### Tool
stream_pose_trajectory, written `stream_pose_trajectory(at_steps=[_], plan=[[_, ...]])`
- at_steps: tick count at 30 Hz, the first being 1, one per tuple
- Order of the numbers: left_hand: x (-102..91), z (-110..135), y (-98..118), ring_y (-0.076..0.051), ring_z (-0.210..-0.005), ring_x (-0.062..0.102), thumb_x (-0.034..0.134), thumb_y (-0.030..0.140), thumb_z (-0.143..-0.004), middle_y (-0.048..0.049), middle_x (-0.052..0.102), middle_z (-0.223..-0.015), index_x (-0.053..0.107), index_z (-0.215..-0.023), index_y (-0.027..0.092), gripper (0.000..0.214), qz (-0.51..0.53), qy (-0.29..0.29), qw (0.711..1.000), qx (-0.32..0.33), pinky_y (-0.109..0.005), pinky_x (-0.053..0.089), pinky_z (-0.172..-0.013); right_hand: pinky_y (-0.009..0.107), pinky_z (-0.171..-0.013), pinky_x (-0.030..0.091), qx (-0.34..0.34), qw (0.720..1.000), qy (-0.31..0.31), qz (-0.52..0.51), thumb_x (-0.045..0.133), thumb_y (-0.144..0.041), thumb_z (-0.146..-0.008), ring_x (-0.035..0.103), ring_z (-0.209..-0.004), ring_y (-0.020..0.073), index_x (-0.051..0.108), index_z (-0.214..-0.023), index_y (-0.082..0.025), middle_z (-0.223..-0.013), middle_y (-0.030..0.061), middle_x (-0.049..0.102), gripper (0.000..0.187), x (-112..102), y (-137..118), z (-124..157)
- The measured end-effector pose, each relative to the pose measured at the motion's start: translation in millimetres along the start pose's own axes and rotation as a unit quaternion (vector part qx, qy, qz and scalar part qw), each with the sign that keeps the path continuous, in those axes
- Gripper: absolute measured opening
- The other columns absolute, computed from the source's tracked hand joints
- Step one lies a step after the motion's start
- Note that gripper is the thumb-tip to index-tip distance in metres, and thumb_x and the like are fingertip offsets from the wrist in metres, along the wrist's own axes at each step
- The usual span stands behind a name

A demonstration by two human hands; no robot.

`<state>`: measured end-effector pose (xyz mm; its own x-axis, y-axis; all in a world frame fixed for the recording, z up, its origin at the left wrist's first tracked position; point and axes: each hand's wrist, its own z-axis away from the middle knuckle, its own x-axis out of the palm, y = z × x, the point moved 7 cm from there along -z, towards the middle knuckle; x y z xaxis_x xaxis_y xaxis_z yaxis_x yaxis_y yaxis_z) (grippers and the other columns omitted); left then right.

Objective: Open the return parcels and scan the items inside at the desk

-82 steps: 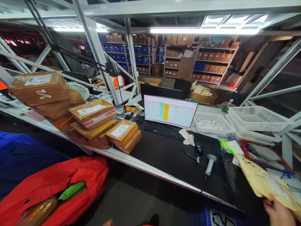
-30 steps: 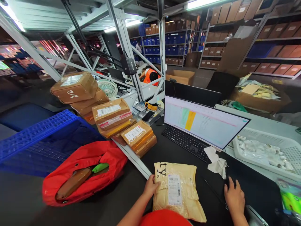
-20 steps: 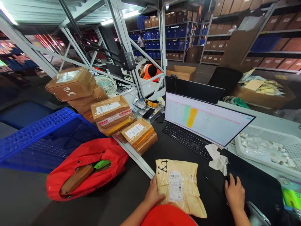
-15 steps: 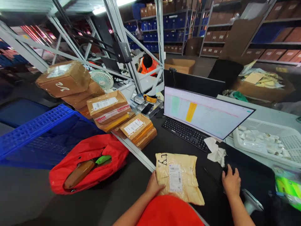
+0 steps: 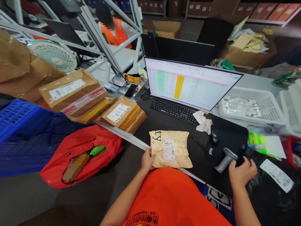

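1. I had the left grip [image 5: 148,160] narrow, holding the left edge of the mailer [image 5: 169,149], a padded yellow envelope with a white barcode label.
2. The mailer lay flat on the black table [image 5: 141,138], near its near edge, with the keyboard [image 5: 173,110] and crumpled tissue [image 5: 204,121] to the far side.
3. I had the right grip [image 5: 243,172] wide, fingers spread over the black bag [image 5: 270,179], just beside the scanner [image 5: 227,160], which lay on the mat [image 5: 225,138] and was not held.
4. The mouse [image 5: 214,137] sat on the mat, farther from the right grip.
5. To the left, brown parcels [image 5: 70,94] were stacked on the table, with the red bag [image 5: 80,163] and blue crate [image 5: 18,125] below them.
6. To the far right stood the white basket [image 5: 249,106], and the monitor [image 5: 188,84] showed a spreadsheet.
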<state>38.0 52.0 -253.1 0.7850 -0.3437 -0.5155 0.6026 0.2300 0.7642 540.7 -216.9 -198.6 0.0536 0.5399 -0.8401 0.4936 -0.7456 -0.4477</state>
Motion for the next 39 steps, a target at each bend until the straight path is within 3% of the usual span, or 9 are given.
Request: stream_pose_trajectory(at_steps=[4, 8, 11, 14, 18, 22, 29, 35, 39], plan=[[-5.7, -4.8, 21.4, -0.018, -0.075, 0.065, 0.061, 0.022, -0.083, -0.0035, 0.071, -0.088, 0.058, -0.111, 0.018, 0.028, -0.03, 0.016, 0.999, 0.037, -0.026, 0.046, -0.07, 0.059, -0.101, 0.034, 0.081, 0.996, -0.014, -0.026, 0.053, -0.04, -0.08, 0.043, -0.123, 0.0416, 0.047, -0.134, -0.006, -0.129, 0.0266, 0.047, 0.064, -16.0, 13.9, 24.1], [-9.2, -10.6, 41.5, -0.019, -0.078, 0.066, 0.056, 0.024, -0.087, -0.0044, 0.072, -0.091, 0.06, -0.108, 0.019, 0.022, -0.058, 0.016, 0.996, 0.061, -0.027, 0.047, -0.071, 0.056, -0.103, 0.037, 0.227, 0.958, -0.142, -0.101, 0.066, -0.046, -0.068, 0.05, -0.118, 0.0416, 0.056, -0.121, -0.004, -0.115, 0.0257, 0.06, 0.069, 19.8, 7.2, 30.3], [-14.0, -14.3, 53.0, -0.02, -0.081, 0.067, 0.054, 0.026, -0.089, -0.0052, 0.073, -0.093, 0.062, -0.11, 0.019, 0.023, -0.07, 0.018, 0.994, 0.08, -0.026, 0.046, -0.071, 0.048, -0.086, 0.05, 0.3, 0.923, -0.194, -0.141, 0.066, -0.042, -0.066, 0.063, -0.09, 0.0322, 0.062, -0.1, -0.009, -0.085, 0.0145, 0.067, 0.048, 49.9, -2.8, 18.9], [-17.9, -16.3, 62.8, -0.021, -0.083, 0.067, 0.052, 0.027, -0.092, -0.0065, 0.073, -0.096, 0.062, -0.111, 0.018, 0.024, -0.085, 0.018, 0.991, 0.106, -0.027, 0.045, -0.072, 0.034, -0.062, 0.053, 0.341, 0.889, -0.234, -0.196, 0.059, -0.032, -0.07, 0.06, -0.062, 0.0193, 0.062, -0.094, -0.009, -0.068, 0.0062, 0.064, 0.034, 63.3, -19.0, 8.5], [-19.4, -14.0, 72.9, -0.021, -0.082, 0.066, 0.05, 0.032, -0.094, -0.006, 0.073, -0.094, 0.062, -0.11, 0.019, 0.024, -0.093, 0.018, 0.987, 0.131, -0.027, 0.043, -0.07, 0.028, -0.048, 0.047, 0.313, 0.844, -0.337, -0.276, 0.067, -0.027, -0.065, 0.053, -0.048, 0.0136, 0.065, -0.094, -0.01, -0.068, 0.0058, 0.068, 0.034, 50.3, -71.4, 27.0], [-21.1, -6.2, 80.1, -0.019, -0.076, 0.065, 0.049, 0.034, -0.094, -0.0038, 0.072, -0.088, 0.062, -0.102, 0.021, 0.02, -0.096, 0.036, 0.985, 0.14, -0.026, 0.04, -0.067, 0.027, -0.052, 0.051, 0.191, 0.804, -0.467, -0.314, 0.073, -0.039, -0.077, 0.058, -0.054, 0.0126, 0.067, -0.099, -0.014, -0.073, 0.0021, 0.069, 0.033, 33.8, -150.5, 75.4], [-23.4, 7.0, 87.7, -0.017, -0.074, 0.063, 0.046, 0.034, -0.096, -0.0025, 0.07, -0.085, 0.06, -0.095, 0.021, 0.019, -0.09, 0.042, 0.981, 0.168, -0.025, 0.039, -0.066, 0.037, -0.081, 0.057, 0.143, 0.807, -0.495, -0.29, 0.059, -0.041, -0.095, 0.064, -0.096, 0.0193, 0.062, -0.117, -0.016, -0.116, 0.0067, 0.064, 0.034, 45.1, -206.1, 98.2], [-24.1, 7.6, 80.8, -0.018, -0.077, 0.062, 0.044, 0.034, -0.096, -0.0024, 0.069, -0.086, 0.059, -0.093, 0.022, 0.019, -0.068, 0.044, 0.984, 0.161, -0.025, 0.039, -0.068, 0.03, -0.064, 0.057, 0.125, 0.823, -0.487, -0.265, 0.06, -0.043, -0.093, 0.065, -0.072, 0.0143, 0.062, -0.108, -0.014, -0.093, 0.0049, 0.069, 0.033, 40.1, -199.7, 84.2], [-29.6, 6.3, 71.4, -0.019, -0.076, 0.063, 0.043, 0.034, -0.095, -0.0025, 0.069, -0.084, 0.057, -0.089, 0.022, 0.02, -0.038, 0.058, 0.987, 0.149, -0.026, 0.04, -0.068, 0.033, -0.053, 0.055, 0.207, 0.874, -0.394, -0.196, 0.062, -0.042, -0.079, 0.067, -0.056, 0.0218, 0.062, -0.092, -0.015, -0.07, 0.0071, 0.07, 0.03, 45.9, -115.5, 45.5]])
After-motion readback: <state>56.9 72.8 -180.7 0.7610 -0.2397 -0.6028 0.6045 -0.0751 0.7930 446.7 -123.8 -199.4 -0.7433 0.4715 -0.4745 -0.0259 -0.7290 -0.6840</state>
